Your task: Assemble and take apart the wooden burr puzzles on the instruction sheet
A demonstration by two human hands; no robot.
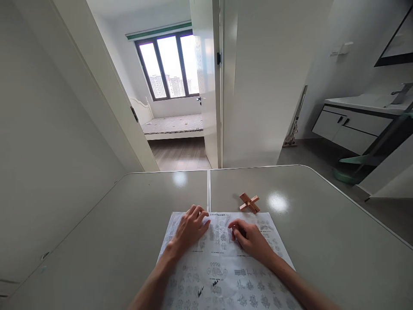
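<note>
A large white printed sheet (222, 275) with several small diagrams lies on the grey table (106, 241) in front of me. My left hand (190, 228) rests flat on the sheet's upper left part, fingers stretched out and slightly apart. My right hand (250, 239) lies on the upper middle of the sheet, fingers curled down with their tips on the paper; nothing shows in them. A small wooden cross-shaped puzzle (249, 203) sits on the table just beyond the sheet, a short way past my right hand, untouched.
The table has a seam (208, 189) down its middle and rounded far corners. Beyond it stand a white wall (258, 86) and an open doorway (174, 129) into a room with a window. A bathroom vanity (355, 125) is at the right.
</note>
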